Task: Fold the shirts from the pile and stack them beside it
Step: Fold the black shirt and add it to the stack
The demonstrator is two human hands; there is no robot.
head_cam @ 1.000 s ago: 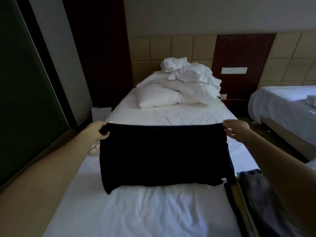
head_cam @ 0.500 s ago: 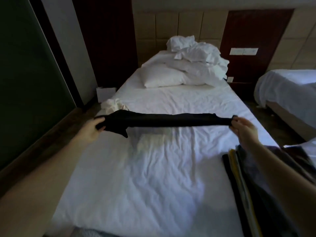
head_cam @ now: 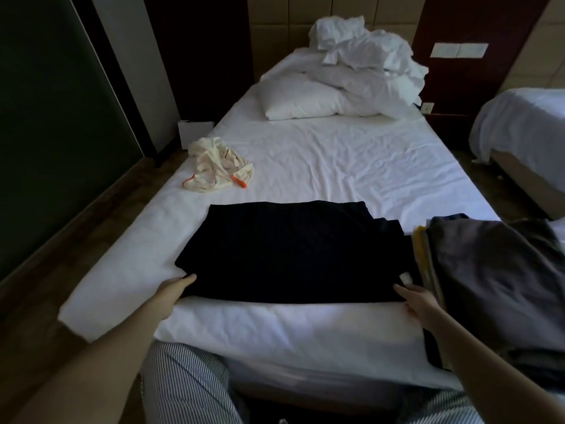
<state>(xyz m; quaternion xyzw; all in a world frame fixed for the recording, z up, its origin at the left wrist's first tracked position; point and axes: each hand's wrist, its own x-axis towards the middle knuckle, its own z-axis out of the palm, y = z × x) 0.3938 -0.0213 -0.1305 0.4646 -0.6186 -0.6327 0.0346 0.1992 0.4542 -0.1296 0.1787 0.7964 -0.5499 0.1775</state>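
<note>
— Left hand [head_cam: 174, 290] touches the near left corner of the black shirt [head_cam: 293, 249], right hand [head_cam: 419, 301] the near right corner. Whether either pinches the hem, I cannot tell.
— Where is the shirt?
— Flat on the white bed [head_cam: 336, 166], near its foot, with a crumpled cream garment [head_cam: 214, 166] beyond it to the left and the folded stack [head_cam: 504, 270] just beside it on the right.
— How to do this well?
— I'd smooth wrinkles, square the far right edge, then fold evenly. Pillows [head_cam: 305, 99] lie at the head; a second bed [head_cam: 519, 123] stands right.
</note>
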